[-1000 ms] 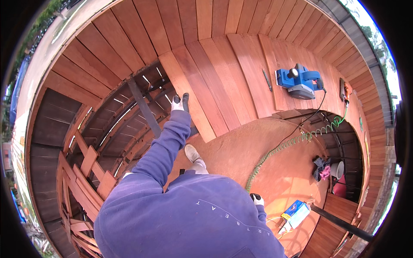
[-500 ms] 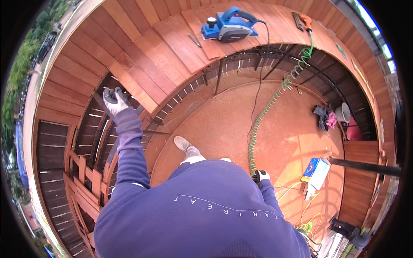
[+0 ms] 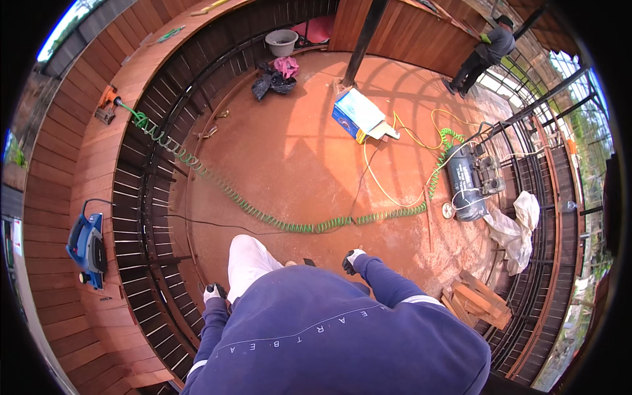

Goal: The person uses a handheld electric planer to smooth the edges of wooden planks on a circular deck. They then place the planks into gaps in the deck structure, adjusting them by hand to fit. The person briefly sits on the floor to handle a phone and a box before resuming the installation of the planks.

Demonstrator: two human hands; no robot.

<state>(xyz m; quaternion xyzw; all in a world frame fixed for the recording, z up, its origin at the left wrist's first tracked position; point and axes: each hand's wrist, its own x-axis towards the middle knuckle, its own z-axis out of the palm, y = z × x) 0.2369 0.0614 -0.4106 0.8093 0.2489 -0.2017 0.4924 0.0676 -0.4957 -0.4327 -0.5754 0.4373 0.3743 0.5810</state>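
Observation:
My left hand (image 3: 215,291), in a black-and-white work glove, hangs low by my left leg, beside the curved dark slatted frame. Its fingers are small and partly dark against the shade, so I cannot tell what they hold. My right hand (image 3: 352,261), gloved alike, is held over the reddish floor in front of my body, its fingers curled in with nothing visible in them. A green coiled air hose (image 3: 289,227) lies across the floor ahead of both hands. On the curved wooden bench (image 3: 92,174) at the left rest a blue electric planer (image 3: 89,247) and an orange nail gun (image 3: 106,105).
A black air compressor (image 3: 466,181) stands at the right, near a white sack (image 3: 515,230) and stacked wood offcuts (image 3: 477,299). Ahead are a blue-and-white box (image 3: 359,115), a post (image 3: 365,43), a grey basin (image 3: 282,43) and plastic bags (image 3: 273,84). Another person (image 3: 487,52) stands far right.
My view has swung to the right, so the planer and nail gun now lie at the left. My left hand has come away from the bench gap and down to my side.

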